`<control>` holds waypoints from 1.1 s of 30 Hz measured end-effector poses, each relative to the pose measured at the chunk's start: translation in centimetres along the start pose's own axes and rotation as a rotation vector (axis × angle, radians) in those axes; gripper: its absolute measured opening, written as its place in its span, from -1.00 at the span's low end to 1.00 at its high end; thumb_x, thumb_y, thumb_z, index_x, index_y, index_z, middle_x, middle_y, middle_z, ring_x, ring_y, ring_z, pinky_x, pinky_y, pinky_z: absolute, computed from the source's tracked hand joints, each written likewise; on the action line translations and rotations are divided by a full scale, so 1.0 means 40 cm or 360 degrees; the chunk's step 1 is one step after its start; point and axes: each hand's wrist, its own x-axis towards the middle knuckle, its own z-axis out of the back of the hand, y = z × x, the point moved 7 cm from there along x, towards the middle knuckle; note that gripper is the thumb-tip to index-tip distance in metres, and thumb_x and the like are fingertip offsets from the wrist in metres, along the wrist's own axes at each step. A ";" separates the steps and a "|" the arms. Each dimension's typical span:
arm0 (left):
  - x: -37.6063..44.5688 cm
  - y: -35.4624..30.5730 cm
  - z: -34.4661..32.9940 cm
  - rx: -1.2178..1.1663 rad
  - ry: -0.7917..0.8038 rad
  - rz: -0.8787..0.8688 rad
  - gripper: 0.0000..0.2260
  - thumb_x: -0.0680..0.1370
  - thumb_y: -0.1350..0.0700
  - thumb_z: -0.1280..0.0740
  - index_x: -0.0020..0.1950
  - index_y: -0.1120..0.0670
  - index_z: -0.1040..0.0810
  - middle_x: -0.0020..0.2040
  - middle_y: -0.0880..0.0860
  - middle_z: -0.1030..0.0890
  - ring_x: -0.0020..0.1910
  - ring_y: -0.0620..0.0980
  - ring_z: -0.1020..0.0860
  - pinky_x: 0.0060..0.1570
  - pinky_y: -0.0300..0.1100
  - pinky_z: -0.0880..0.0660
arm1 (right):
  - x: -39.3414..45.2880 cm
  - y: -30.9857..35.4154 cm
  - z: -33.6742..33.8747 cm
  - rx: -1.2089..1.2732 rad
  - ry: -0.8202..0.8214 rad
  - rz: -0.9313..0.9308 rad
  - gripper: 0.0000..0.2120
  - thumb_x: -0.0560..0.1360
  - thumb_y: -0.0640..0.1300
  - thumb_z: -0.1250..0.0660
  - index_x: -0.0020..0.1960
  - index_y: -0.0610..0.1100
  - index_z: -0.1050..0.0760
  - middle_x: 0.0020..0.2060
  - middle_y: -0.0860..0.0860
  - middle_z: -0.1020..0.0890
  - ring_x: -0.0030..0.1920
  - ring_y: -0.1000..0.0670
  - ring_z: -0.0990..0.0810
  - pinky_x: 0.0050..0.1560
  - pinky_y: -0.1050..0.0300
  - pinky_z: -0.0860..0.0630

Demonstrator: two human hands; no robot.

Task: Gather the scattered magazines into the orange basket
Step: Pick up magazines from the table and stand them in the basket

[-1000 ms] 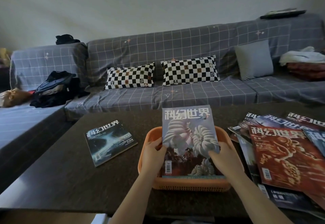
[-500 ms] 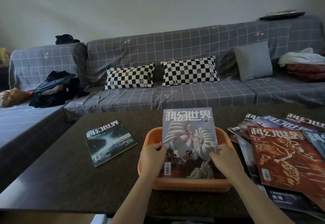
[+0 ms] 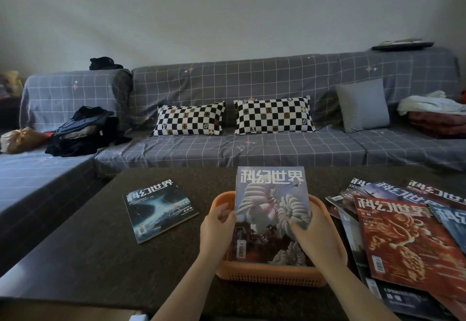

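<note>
Bare table left of basket; magazine pile crowds right.

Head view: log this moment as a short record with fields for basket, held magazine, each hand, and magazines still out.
basket: orange basket on the dark table
held magazine: pale spiral-cover magazine, tilted, lower end in the basket
left hand: grip on its left edge
right hand: grip on its right side
still out: blue-cover magazine left of basket; overlapping pile topped by red-cover magazine on the right
</note>
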 end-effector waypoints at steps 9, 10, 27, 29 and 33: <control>0.110 0.023 0.185 0.0053 -0.0145 -0.0022 -0.68 0.58 0.03 -0.31 0.32 0.04 -0.50 -0.10 -0.18 -0.55 -0.23 -0.27 -0.53 -0.45 -0.47 -0.41 | 0.065 0.223 -0.228 0.0178 0.0324 0.0344 -0.60 0.49 -0.01 -0.34 0.31 0.01 -0.40 0.20 0.08 -0.54 0.14 0.13 -0.52 0.08 0.22 -0.52; 0.129 0.036 0.211 0.0045 -0.0189 -0.0005 -0.69 0.58 0.03 -0.31 0.31 0.06 -0.51 -0.11 -0.16 -0.56 -0.24 -0.27 -0.53 -0.46 -0.48 -0.40 | 0.076 0.248 -0.266 0.0205 0.0386 0.0361 -0.62 0.49 -0.02 -0.34 0.30 0.01 -0.42 0.19 0.08 -0.55 0.13 0.15 -0.52 0.06 0.26 -0.51; 0.352 0.383 0.407 0.0482 -0.0486 0.0705 -0.48 0.55 -0.12 -0.28 0.45 0.04 -0.31 0.43 0.13 -0.33 0.38 0.16 -0.34 0.36 0.08 -0.25 | 0.276 0.339 -0.856 -0.0520 0.1202 0.0411 -0.40 0.49 0.06 -0.32 0.43 -0.15 -0.26 0.36 -0.08 -0.43 0.31 -0.05 -0.44 0.19 0.15 -0.38; 0.358 0.403 0.408 0.0473 -0.0510 0.0688 -0.45 0.56 -0.09 -0.28 0.48 0.08 -0.26 0.46 0.14 -0.29 0.42 0.15 -0.30 0.38 0.08 -0.21 | 0.291 0.317 -0.896 -0.0725 0.1326 0.0318 -0.35 0.49 0.12 -0.29 0.43 -0.22 -0.24 0.36 -0.12 -0.41 0.30 -0.09 -0.43 0.15 0.15 -0.38; 0.371 0.423 0.439 0.0330 -0.0683 0.0675 -0.46 0.53 -0.02 -0.36 0.45 0.11 -0.30 0.35 0.11 -0.45 0.33 0.15 -0.42 0.34 0.11 -0.31 | 0.312 0.307 -0.914 -0.0719 0.1335 0.0224 -0.41 0.46 0.17 -0.30 0.28 -0.27 -0.43 0.21 -0.14 -0.53 0.15 -0.11 -0.53 -0.10 0.18 -0.36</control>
